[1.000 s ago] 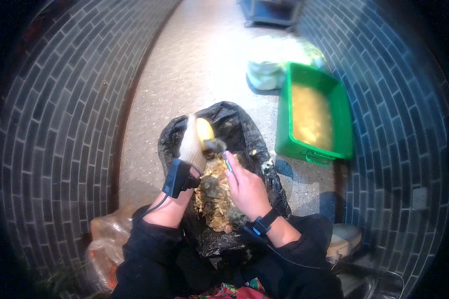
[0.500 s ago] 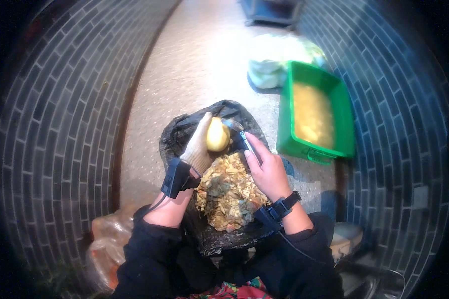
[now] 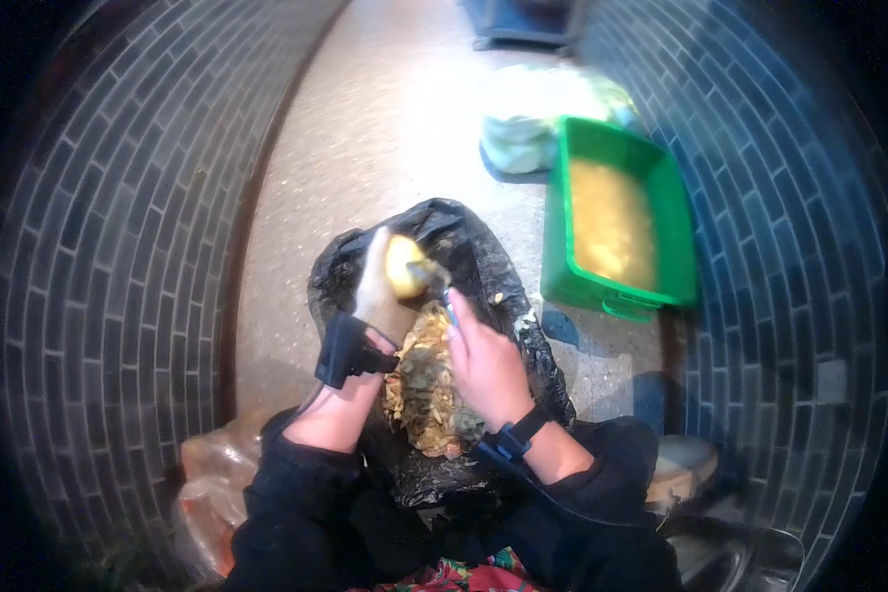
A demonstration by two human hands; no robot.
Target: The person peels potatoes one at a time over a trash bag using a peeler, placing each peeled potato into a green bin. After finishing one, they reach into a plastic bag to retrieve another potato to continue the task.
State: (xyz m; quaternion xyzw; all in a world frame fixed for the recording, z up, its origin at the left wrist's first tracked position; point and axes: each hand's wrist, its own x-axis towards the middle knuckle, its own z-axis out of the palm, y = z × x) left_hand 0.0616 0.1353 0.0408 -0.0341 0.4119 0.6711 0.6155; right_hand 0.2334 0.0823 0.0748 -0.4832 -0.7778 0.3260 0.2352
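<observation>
My left hand (image 3: 378, 296), in a pale glove, is closed round a yellow, peeled-looking potato (image 3: 404, 266). My right hand (image 3: 483, 357) is bare and grips the handle of a peeler (image 3: 434, 276), whose head lies against the potato's right side. Beneath both hands, a heap of peelings (image 3: 426, 385) rests on a black plastic bag (image 3: 464, 232). My right hand and wrist cover part of the heap.
A green crate (image 3: 555, 237) with yellow pieces inside stands on the floor at the right. Behind it sits a pale, full bag (image 3: 523, 143). A clear plastic bag (image 3: 212, 493) lies at the lower left. Brick walls (image 3: 158, 217) run along both sides.
My right hand has moved left and down, bringing the peeler across the potato. My left hand and the potato have shifted slightly left.
</observation>
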